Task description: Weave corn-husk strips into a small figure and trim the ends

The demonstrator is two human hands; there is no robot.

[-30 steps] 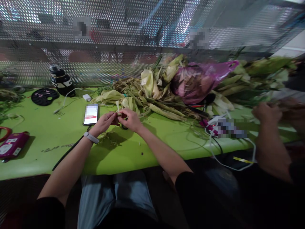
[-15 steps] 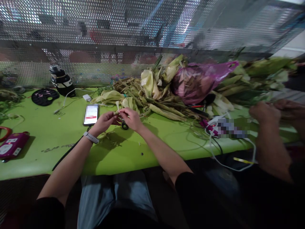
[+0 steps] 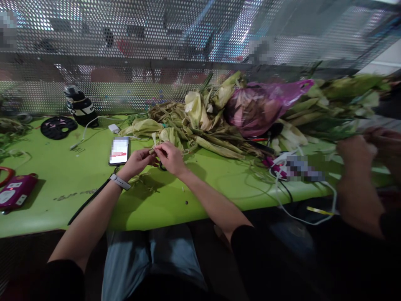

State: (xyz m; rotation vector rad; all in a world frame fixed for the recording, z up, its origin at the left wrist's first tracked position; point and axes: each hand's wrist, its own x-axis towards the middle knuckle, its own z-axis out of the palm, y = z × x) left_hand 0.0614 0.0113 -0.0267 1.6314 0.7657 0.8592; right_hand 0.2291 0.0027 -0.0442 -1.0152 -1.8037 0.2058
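Note:
My left hand (image 3: 138, 161) and my right hand (image 3: 171, 159) meet over the green tabletop (image 3: 163, 213). Both are closed, with fingertips pinched around a small strip of corn husk (image 3: 153, 139) whose pale end sticks up above them. How much of it lies inside the fingers is hidden. Under my right hand a dark ring-shaped object shows in part; its kind I cannot make out. Right behind my hands lies a pile of dried corn husks (image 3: 216, 146). Beside my left hand is a phone (image 3: 119, 151) with its screen lit. A few husk scraps (image 3: 144, 182) lie below my wrists.
A purple plastic bag (image 3: 250, 110) sits among the husks. At the left are a black bottle (image 3: 82, 109), a black palette-like disc (image 3: 58, 127) and a magenta box (image 3: 18, 191). White cables (image 3: 334, 196) loop over the front edge. A co-worker's hands (image 3: 357, 152) are at the right.
My fingers have shifted slightly against each other, and my right hand now covers more of the dark ring. The co-worker's hands have moved a little to the right.

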